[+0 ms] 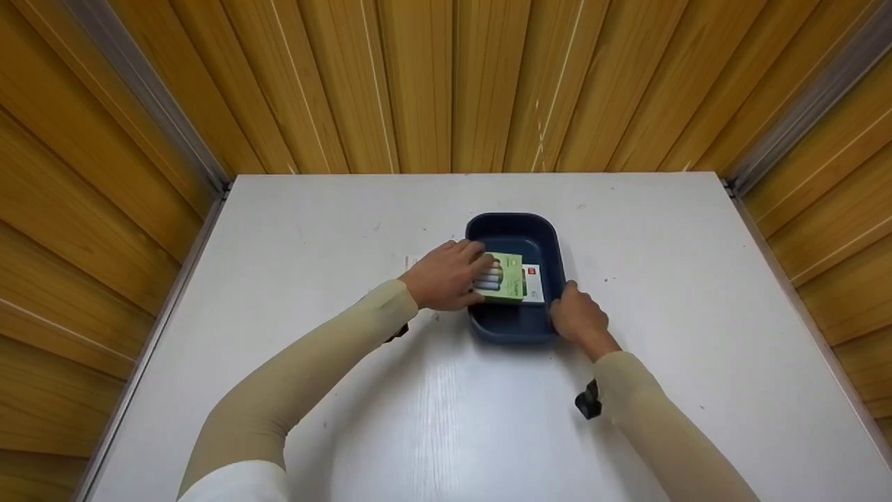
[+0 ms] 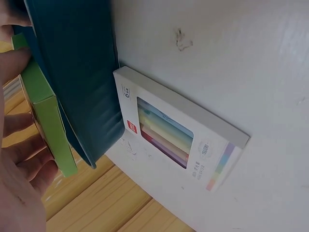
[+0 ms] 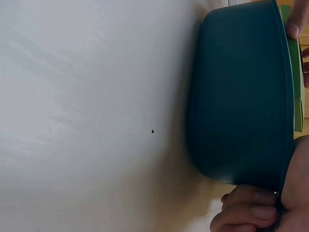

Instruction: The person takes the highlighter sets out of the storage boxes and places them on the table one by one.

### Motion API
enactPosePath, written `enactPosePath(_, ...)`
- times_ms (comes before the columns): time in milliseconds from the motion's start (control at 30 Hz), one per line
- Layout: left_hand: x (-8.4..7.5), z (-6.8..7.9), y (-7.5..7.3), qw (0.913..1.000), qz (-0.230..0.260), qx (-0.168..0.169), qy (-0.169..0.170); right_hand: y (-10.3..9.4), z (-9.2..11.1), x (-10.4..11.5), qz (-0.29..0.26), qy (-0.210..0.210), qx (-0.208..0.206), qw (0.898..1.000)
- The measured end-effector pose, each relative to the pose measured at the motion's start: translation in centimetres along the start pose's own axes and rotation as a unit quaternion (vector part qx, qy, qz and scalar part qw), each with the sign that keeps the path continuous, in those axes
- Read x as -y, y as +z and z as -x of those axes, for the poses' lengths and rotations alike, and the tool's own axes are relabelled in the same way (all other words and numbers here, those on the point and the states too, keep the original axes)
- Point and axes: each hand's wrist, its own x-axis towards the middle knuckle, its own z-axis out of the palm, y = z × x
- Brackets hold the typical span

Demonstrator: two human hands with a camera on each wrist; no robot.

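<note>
My left hand point(image 1: 449, 275) reaches over the left rim of a dark blue plastic bin point(image 1: 512, 336) and holds a flat green box point(image 1: 512, 279) by its edges. Pale sticks show on the green box's face. Beneath it, partly covered, lies a white box point(image 1: 534, 284) with a red label inside the bin. My right hand point(image 1: 578, 314) grips the bin's right rim, fingers curled round the outside in the right wrist view. On the table against the bin's left side, another white box point(image 2: 178, 128) shows pastel sticks through a window; the left hand mostly hides it from the head view.
A white table point(image 1: 390, 209) with small dark specks carries everything. Wood-patterned panels point(image 1: 418, 84) stand behind it and on both sides, with grey metal posts at the corners. Black wrist devices point(image 1: 589, 401) sit below the cuffs.
</note>
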Motion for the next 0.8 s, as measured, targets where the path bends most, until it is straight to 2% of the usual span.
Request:
enactPosePath(367, 0.4, 0.9, 0.1, 0.9999, -0.006, -0.015, 0.006, 0.3, -0.1, -0.1, 0.01, -0.01, -0.017, 1.0)
enactPosePath(800, 0.7, 1.8, -0.2, 1.0, 0.004, -0.003, -0.006, 0.2, -0.3, -0.2, 0.002, 0.001, -0.005, 1.0)
